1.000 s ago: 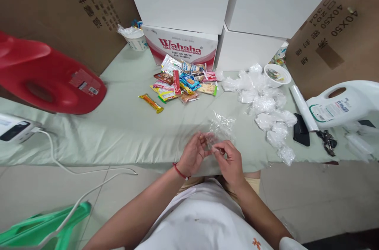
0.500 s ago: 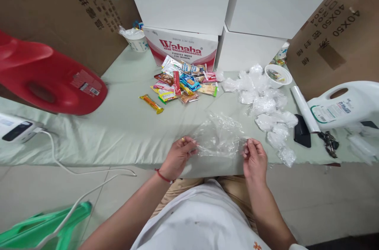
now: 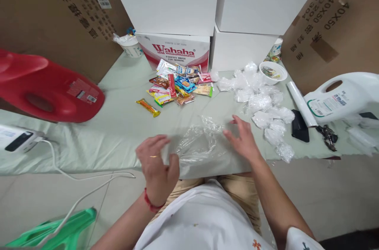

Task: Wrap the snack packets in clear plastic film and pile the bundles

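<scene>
A sheet of clear plastic film (image 3: 201, 143) lies crinkled at the table's front edge, between my two hands. My left hand (image 3: 156, 163), a red cord at its wrist, hovers left of the film with fingers and thumb apart, somewhat blurred. On the other side my right hand (image 3: 241, 135) is open at the film's right edge; whether it touches the film I cannot tell. Beyond the film is a heap of wrapped snacks (image 3: 180, 84), and one yellow-orange snack bar (image 3: 148, 107) lies apart on its left. Crumpled clear plastic bundles (image 3: 260, 102) are spread to the right.
White boxes (image 3: 242, 51) and a Wahaha carton (image 3: 177, 53) stand at the back. On the left are a red jug (image 3: 50, 88) and a white device (image 3: 17, 139) with a cable. A white bowl (image 3: 272, 72), a film roll (image 3: 301, 104) and a white jug (image 3: 343, 98) occupy the right.
Both hands have let go of the film's edges and opened. My left hand has moved left, my right hand slightly up and left. The film now lies on the table.
</scene>
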{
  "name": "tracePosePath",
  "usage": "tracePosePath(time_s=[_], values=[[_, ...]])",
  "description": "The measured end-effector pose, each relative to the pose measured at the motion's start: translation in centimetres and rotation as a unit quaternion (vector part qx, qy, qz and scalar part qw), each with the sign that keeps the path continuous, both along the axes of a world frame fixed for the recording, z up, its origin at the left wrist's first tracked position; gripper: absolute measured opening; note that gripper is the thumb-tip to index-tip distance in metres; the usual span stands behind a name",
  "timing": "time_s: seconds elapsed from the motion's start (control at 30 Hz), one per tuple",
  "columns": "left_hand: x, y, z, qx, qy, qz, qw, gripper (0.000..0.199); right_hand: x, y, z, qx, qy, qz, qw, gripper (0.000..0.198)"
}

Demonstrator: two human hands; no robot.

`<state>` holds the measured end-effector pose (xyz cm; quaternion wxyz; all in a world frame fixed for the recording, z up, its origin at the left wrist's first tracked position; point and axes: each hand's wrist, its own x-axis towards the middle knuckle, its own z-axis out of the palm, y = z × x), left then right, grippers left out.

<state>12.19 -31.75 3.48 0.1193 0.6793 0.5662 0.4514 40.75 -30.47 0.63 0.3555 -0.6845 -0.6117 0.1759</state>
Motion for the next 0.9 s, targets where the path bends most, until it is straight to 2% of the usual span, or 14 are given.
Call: tracePosePath(time_s=[0.03, 0.1, 0.17, 0.27, 0.33, 0.4, 0.5, 0.57, 0.67, 0.73, 0.77, 0.83, 0.9], values=[[0.9, 0.6, 0.4, 0.018, 0.01, -0.063, 0.998, 0.023, -1.0, 1.5, -0.3, -0.009, -0.014, 0.022, 1.0, 0.062], [2.8, 2.3, 0.2, -0.027, 0.048, -0.201, 0.978, 0.019, -2.7, 4.0, -1.0, -0.051, -0.017, 0.056, 0.997, 0.037], [4.2, 4.4, -1.2, -0.104, 0.106, -0.236, 0.96, 0.029, -3.4, 5.4, -1.4, -0.088, 0.014, 0.055, 0.995, 0.027], [4.7, 6.9, -4.4, -0.169, 0.176, -0.202, 0.949, 0.045, -2.3, 5.2, -1.8, -0.056, 0.05, -0.026, 0.997, 0.034], [4.1, 7.4, -6.3, -0.172, 0.214, -0.183, 0.944, 0.053, -0.4, 3.8, -2.2, -0.02, 0.046, -0.094, 0.994, 0.04], [3.3, 7.1, -7.4, -0.159, 0.239, -0.167, 0.943, 0.055, 1.8, 1.8, -2.9, -0.025, 0.045, -0.144, 0.988, 0.044], [2.4, 6.4, -7.8, -0.156, 0.249, -0.126, 0.947, 0.056, 4.4, -1.3, -4.0, -0.077, 0.044, -0.178, 0.98, 0.048], [2.0, 5.9, -7.6, -0.17, 0.242, -0.1, 0.95, 0.055, 5.2, -3.0, -4.1, -0.085, 0.015, -0.188, 0.978, 0.049], [1.5, 5.2, -6.4, -0.159, 0.217, -0.044, 0.962, 0.055, 4.6, -4.4, -3.1, -0.008, -0.056, -0.197, 0.979, 0.047], [1.4, 5.2, -5.2, -0.11, 0.192, -0.025, 0.975, 0.051, 3.1, -4.7, -2.1, 0.06, -0.092, -0.161, 0.981, 0.041], [1.5, 5.5, -4.5, -0.084, 0.182, -0.048, 0.978, 0.048, 2.1, -4.7, -1.7, 0.082, -0.103, -0.117, 0.984, 0.038], [2.3, 6.7, -3.6, -0.063, 0.175, -0.166, 0.968, 0.043, 0.1, -4.4, -1.6, 0.093, -0.126, 0.0, 0.988, 0.034], [3.4, 8.5, -3.6, -0.088, 0.187, -0.288, 0.935, 0.043, -1.3, -4.4, -2.3, 0.068, -0.169, 0.104, 0.978, 0.041]])
